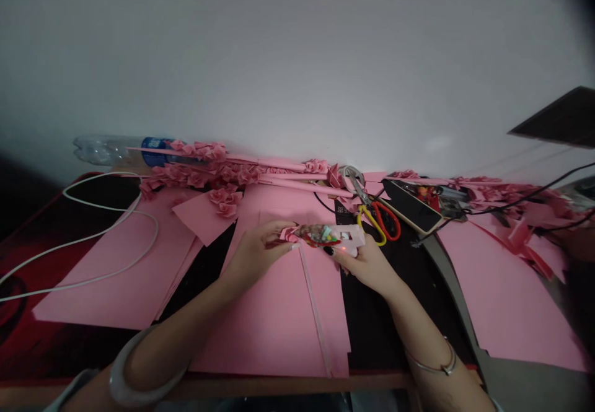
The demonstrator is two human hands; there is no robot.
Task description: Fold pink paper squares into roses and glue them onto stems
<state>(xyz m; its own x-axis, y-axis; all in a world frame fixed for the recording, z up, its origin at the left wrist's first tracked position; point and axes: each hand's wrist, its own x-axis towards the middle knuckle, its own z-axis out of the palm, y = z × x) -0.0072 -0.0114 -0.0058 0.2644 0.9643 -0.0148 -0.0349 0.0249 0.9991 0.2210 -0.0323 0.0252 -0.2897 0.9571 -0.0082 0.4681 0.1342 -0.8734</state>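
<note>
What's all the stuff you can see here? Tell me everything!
Wall: one, grey, behind
Tabletop: one, black and red, below
Bottle: one, clear with blue label, back left
Paper roses: many, pink, mostly along the wall
Paper sheets: several, pink, left, middle, right
White cable: one, left
Scissors: one pair, red and yellow handles, behind right hand
Flat slab: one, black, right of scissors
Dark cables: several, right
Panel: one, dark, far right
Decorated gadget: one, multicoloured, in right hand
Hands: two, left holding a pink rose, right
</note>
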